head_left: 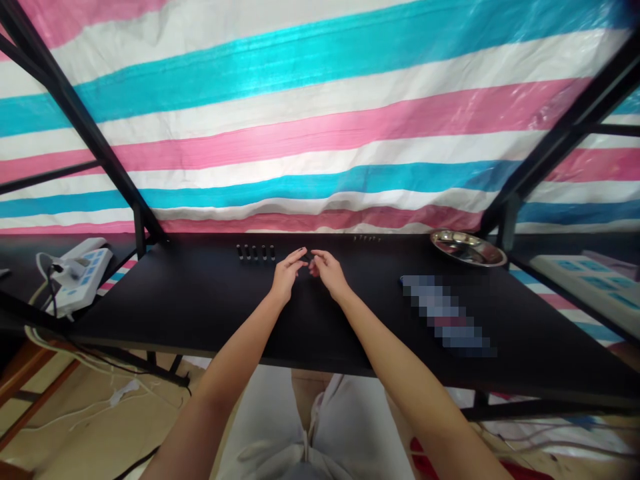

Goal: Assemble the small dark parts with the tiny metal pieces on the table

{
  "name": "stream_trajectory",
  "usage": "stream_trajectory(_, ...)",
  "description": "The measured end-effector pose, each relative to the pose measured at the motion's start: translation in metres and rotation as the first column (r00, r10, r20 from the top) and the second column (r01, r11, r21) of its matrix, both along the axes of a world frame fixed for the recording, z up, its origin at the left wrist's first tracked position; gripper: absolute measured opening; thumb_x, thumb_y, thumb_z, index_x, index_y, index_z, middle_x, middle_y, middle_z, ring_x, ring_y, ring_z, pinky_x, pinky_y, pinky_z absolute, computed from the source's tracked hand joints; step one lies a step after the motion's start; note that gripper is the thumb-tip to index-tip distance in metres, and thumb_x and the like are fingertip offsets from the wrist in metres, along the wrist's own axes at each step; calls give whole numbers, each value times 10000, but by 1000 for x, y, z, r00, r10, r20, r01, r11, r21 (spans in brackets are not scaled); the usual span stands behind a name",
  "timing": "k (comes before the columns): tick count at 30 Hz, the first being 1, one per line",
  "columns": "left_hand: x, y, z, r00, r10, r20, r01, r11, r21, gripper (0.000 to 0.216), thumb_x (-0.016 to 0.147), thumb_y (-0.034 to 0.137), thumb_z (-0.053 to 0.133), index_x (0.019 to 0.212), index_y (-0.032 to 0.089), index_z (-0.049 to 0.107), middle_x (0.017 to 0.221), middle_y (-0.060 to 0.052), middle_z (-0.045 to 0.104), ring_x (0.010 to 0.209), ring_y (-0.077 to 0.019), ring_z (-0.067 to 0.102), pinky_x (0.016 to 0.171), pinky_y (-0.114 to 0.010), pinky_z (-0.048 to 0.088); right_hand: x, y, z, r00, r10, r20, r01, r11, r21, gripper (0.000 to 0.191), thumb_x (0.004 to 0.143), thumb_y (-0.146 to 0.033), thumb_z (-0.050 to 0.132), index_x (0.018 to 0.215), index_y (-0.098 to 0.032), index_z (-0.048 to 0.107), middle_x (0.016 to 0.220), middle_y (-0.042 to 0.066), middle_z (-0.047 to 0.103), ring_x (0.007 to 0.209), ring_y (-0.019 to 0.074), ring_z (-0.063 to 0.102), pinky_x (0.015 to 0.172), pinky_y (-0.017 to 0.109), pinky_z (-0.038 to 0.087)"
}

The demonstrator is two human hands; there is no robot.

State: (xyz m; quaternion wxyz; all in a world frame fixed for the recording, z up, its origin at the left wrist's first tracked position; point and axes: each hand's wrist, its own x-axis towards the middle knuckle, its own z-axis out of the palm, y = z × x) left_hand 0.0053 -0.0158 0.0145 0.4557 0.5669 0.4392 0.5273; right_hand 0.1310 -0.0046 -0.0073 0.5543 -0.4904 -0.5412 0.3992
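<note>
Both arms reach out over a black table [200,307]. My left hand [287,275] and my right hand [327,270] meet at its middle, fingertips pinched and almost touching each other. Whatever sits between the fingertips is too small to make out. Just left of my left hand, a short row of several small dark upright pieces [255,253] stands near the table's back edge. A second row of tinier pieces [367,238] lies further back to the right.
A shallow metal dish [467,248] sits at the back right corner. A pixelated flat object [445,313] lies right of my hands. White power strips rest on the left [80,270] and right [585,280]. Black frame bars and a striped tarp [320,133] close the back.
</note>
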Motion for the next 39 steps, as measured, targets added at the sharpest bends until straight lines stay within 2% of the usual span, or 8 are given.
stream_trajectory(3, 0, -1, 0, 999, 8, -50, -7, 1000, 22, 384, 751, 114, 499, 1100, 209, 629, 1189, -56, 589, 823, -138, 617, 560, -198, 455, 0, -2, 5, 996, -28, -90, 29, 1000, 11, 378, 750, -459, 481, 978, -164, 545, 590, -38, 509, 486, 99, 463, 479, 242, 392)
stream_trajectory(7, 0, -2, -2, 989, 31, -144, -8, 988, 155, 350, 728, 177, 582, 1076, 179, 614, 1031, -67, 623, 641, -70, 553, 584, -203, 446, 2, -8, 13, 992, -122, -13, 122, 987, 102, 362, 774, -472, 451, 947, -173, 559, 634, -13, 527, 570, 114, 503, 566, 261, 422)
stream_trajectory(10, -1, -1, -4, 980, 61, -190, -13, 969, 247, 339, 711, 221, 617, 1045, 164, 596, 875, -32, 612, 549, -45, 463, 566, -199, 419, 4, -11, 17, 988, -146, 51, 138, 980, 142, 360, 799, -472, 420, 943, -175, 564, 720, 21, 569, 625, 127, 533, 634, 287, 442)
stream_trajectory(15, -5, 2, -4, 972, 87, -220, -35, 972, 232, 178, 749, 262, 578, 894, 159, 586, 653, 33, 523, 506, -50, 398, 525, -186, 365, 7, -10, 17, 988, -140, 60, 131, 983, 131, 370, 799, -475, 421, 954, -171, 566, 699, 16, 554, 648, 139, 541, 648, 295, 451)
stream_trajectory(21, -10, 2, -2, 937, 74, -340, 26, 959, 281, 165, 768, 244, 557, 922, 185, 566, 658, 49, 509, 499, -51, 397, 548, -183, 371, 10, -6, 15, 994, -104, 32, 100, 990, 96, 364, 781, -461, 441, 967, -172, 560, 622, -14, 514, 564, 119, 500, 549, 254, 410)
stream_trajectory(26, -12, 1, -1, 880, 122, -459, 33, 948, 316, 166, 783, 214, 532, 941, 206, 583, 712, 35, 543, 533, -66, 435, 586, -193, 389, 12, -7, 16, 997, -70, 12, 69, 995, 72, 353, 771, -454, 449, 961, -174, 552, 571, -33, 476, 491, 97, 431, 464, 219, 338)
stream_trajectory(35, -15, -3, 3, 799, 175, -575, 78, 918, 389, 197, 814, 237, 510, 992, 211, 589, 765, 17, 583, 601, -89, 479, 646, -205, 410, 13, -5, 14, 998, -49, -32, 50, 998, 50, 351, 760, -458, 464, 951, -174, 539, 530, -58, 443, 448, 76, 370, 435, 202, 293)
stream_trajectory(39, -15, -5, 3, 791, 182, -584, 89, 910, 404, 221, 830, 233, 491, 1033, 208, 575, 824, 1, 607, 662, -98, 526, 692, -208, 427, 13, -6, 15, 998, -50, -33, 52, 998, 41, 344, 759, -452, 467, 950, -175, 536, 532, -56, 451, 449, 75, 372, 434, 201, 294)
